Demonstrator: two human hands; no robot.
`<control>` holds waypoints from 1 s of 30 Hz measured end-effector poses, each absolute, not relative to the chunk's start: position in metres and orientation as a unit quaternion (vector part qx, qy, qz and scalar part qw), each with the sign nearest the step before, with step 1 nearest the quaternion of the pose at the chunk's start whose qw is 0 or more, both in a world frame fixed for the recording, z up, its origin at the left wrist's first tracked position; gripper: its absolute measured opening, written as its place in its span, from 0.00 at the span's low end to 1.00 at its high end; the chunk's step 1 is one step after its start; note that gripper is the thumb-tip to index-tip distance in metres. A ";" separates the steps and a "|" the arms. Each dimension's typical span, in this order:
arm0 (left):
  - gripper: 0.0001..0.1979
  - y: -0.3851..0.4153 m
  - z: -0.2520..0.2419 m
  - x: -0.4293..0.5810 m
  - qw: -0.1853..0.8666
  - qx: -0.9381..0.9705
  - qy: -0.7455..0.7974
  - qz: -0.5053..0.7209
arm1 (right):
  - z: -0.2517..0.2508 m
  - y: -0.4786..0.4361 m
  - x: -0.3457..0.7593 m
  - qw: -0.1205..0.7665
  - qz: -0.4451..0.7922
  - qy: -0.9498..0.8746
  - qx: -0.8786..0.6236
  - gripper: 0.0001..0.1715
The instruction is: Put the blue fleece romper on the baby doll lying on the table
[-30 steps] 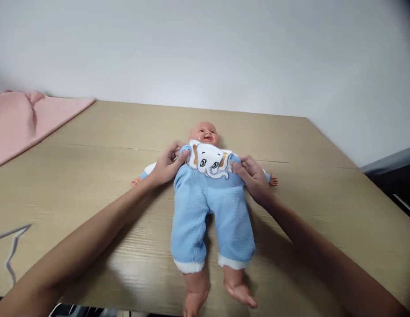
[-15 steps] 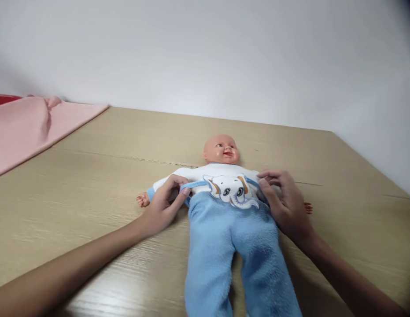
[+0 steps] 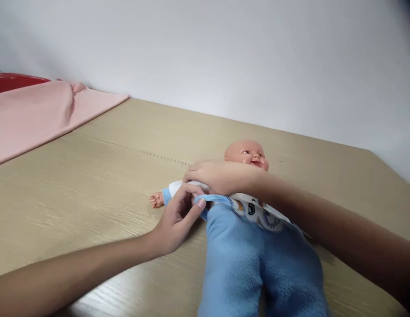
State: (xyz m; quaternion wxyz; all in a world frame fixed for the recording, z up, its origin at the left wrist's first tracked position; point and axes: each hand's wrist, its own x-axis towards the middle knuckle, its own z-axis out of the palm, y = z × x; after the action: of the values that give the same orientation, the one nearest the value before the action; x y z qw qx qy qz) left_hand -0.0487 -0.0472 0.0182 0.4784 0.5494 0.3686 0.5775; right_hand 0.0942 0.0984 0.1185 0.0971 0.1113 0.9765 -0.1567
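A baby doll (image 3: 247, 154) lies on its back on the wooden table (image 3: 92, 176), dressed in a white top with an elephant picture and fluffy blue overalls (image 3: 257, 264). My left hand (image 3: 178, 218) pinches the blue overall strap (image 3: 214, 199) at the doll's shoulder on the left side of the view. Reaching across the doll's chest, my right hand (image 3: 221, 176) has its fingers closed on the same shoulder area, just above the strap. The right forearm hides part of the elephant picture.
A pink cloth (image 3: 36, 114) lies spread at the table's far left, with a red object (image 3: 16, 81) behind it. A white wall runs along the back edge of the table.
My right hand left the doll's right side and crossed over its chest to the strap by my left hand. The view shifted closer and leftward.
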 end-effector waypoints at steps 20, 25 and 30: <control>0.04 -0.050 0.005 -0.056 0.254 0.745 0.164 0.595 | 0.104 0.097 0.161 -0.190 -0.457 0.846 0.201 0.20; 0.11 -0.047 0.004 -0.049 0.253 0.684 0.166 0.664 | 0.098 0.097 0.158 -0.192 -0.380 0.888 0.173 0.16; 0.12 -0.054 -0.001 -0.046 0.302 0.651 0.150 0.680 | 0.093 0.105 0.159 -0.154 -0.405 0.895 0.108 0.11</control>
State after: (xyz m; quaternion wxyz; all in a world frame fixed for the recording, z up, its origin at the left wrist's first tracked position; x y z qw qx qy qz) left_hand -0.0463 -0.0540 -0.0014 0.3020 0.6514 0.1502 0.6796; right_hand 0.1594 0.1051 0.0935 -0.1544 0.1081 0.8945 -0.4053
